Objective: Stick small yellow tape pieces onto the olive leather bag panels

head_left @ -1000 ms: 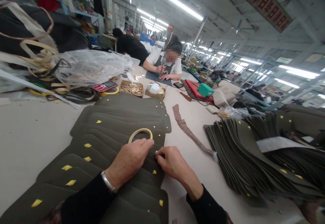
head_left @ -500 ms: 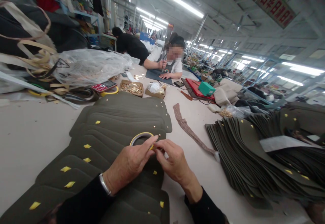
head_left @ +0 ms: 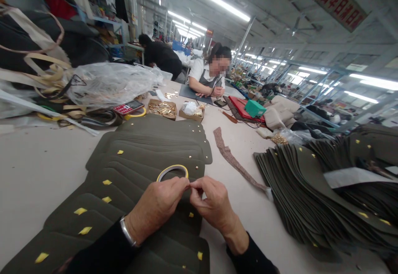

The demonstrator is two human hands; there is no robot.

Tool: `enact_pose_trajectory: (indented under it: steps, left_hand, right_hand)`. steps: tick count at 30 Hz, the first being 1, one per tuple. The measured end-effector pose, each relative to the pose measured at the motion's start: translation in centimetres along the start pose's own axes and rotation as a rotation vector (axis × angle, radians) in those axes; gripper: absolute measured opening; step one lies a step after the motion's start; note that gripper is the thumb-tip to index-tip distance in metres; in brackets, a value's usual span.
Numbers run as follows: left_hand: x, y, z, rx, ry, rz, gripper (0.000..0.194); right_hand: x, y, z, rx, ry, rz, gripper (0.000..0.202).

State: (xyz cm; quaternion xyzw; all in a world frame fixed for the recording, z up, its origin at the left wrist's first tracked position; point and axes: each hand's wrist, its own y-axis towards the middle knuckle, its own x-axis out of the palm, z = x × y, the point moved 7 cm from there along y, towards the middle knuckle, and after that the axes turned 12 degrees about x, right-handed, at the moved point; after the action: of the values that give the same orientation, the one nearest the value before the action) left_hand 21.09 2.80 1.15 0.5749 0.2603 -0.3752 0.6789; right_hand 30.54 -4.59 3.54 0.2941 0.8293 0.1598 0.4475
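My left hand (head_left: 157, 207) is closed around the near side of a roll of yellow tape (head_left: 174, 168), whose ring stands up behind the fingers. My right hand (head_left: 214, 201) pinches close against the left fingertips; whatever lies between its thumb and forefinger is hidden, perhaps the tape's end. Both hands are above a fanned row of overlapping dark olive panels (head_left: 149, 141). Small yellow tape pieces (head_left: 81, 211) stick to several panels on the left and down the right side. Small gold studs (head_left: 197, 167) show near the right edge of the upper panels.
Boxes of gold metal parts (head_left: 162, 109) stand beyond the panels, beside a plastic bag (head_left: 105, 83). A brown strip (head_left: 231, 158) lies to the right, before a thick stack of olive panels (head_left: 295, 195). Across the table a co-worker (head_left: 208, 77) sits near a red case (head_left: 244, 110).
My hands have drawn in so the fingertips meet, and the yellow bit between them no longer shows. The tape ring has tilted more upright. The co-worker's hands have shifted right.
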Motion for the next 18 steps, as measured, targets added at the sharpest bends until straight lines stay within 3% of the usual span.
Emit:
enact_pose_trajectory:
  steps: [5,7,14,18]
  left_hand:
    - [-0.7,0.7,1.0,0.072,0.049,0.084,0.019]
    - [-0.6,0.9,1.2,0.094,0.060,0.090,0.017]
    - [1.4,1.1,-1.8,-0.094,0.235,-0.178,0.014]
    - [1.6,1.1,-2.2,-0.135,0.189,-0.214,0.019]
  right_hand:
    - [1.1,0.2,4.2,0.622,0.358,-0.078,0.009]
    - [1.6,0.1,6.0,0.788,0.495,-0.086,0.008]
    - [3.0,0.6,9.5,0.845,0.593,-0.188,0.023]
    - [3.7,0.7,10.5,0.879,0.567,-0.237,0.026]
